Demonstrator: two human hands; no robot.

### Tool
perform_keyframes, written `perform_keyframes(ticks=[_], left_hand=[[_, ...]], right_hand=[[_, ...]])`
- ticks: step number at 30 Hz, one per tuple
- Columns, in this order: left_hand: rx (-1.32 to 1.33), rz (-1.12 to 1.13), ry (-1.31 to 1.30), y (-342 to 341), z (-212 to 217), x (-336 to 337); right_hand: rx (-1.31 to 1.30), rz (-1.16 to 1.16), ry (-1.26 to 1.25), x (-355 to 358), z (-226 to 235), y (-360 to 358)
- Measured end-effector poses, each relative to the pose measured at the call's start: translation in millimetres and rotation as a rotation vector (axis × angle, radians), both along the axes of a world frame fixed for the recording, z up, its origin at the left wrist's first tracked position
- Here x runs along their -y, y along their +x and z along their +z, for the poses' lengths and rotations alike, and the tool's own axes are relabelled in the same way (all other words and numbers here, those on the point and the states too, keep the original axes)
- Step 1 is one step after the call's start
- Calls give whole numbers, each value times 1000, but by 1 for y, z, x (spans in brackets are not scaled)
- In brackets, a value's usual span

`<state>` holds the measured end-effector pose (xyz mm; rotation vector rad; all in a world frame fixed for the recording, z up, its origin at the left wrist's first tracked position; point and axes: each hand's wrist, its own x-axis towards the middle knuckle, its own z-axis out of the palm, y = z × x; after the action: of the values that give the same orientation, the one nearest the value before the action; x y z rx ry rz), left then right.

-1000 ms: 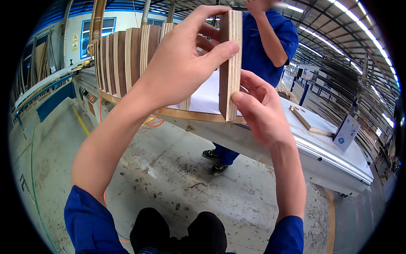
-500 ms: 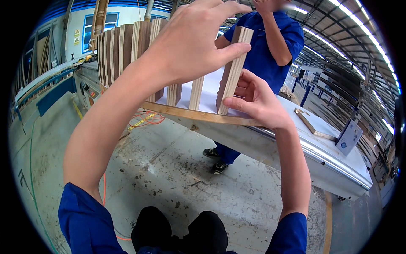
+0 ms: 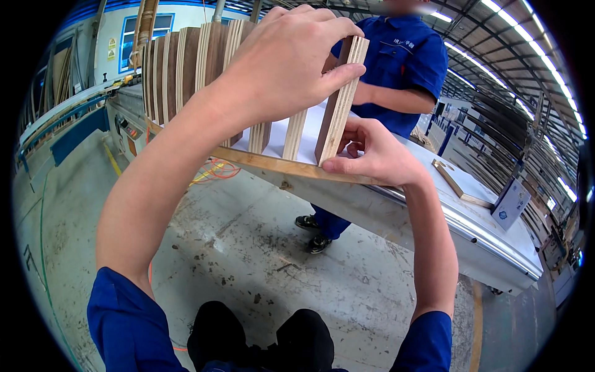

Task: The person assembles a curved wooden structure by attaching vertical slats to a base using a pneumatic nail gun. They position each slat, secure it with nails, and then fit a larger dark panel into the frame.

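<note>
- While plywood blocks [image 3: 189,62] stand in a row at left, the rightmost block [image 3: 339,111] isn't yet released.
- Your left fingers [image 3: 343,75] grip its top, right fingers [image 3: 347,165] its foot.

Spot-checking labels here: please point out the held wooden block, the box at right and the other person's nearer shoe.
Wooden block [image 3: 343,106]: head view, its pale layered edge.
Box [image 3: 511,204]: head view, its white face.
Nearer shoe [image 3: 318,243]: head view, its dark upper.

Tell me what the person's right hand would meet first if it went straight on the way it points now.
The tilted wood strip, whose lower end the right hand appears to be touching. Left of that, the next standing strip seems in line, though depth is unclear here.
</note>
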<state>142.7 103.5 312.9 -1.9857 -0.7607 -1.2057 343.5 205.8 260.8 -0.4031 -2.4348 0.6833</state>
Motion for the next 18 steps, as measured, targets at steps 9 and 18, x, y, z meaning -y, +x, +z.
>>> perform_keyframes(ticks=[9, 18], left_hand=[[-14, 26, 16, -1, -6, -5], [-16, 38, 27, -2, -8, -6]], right_hand=[[95, -129, 75, 6, 0, 1], [142, -197, 95, 8, 2, 2]])
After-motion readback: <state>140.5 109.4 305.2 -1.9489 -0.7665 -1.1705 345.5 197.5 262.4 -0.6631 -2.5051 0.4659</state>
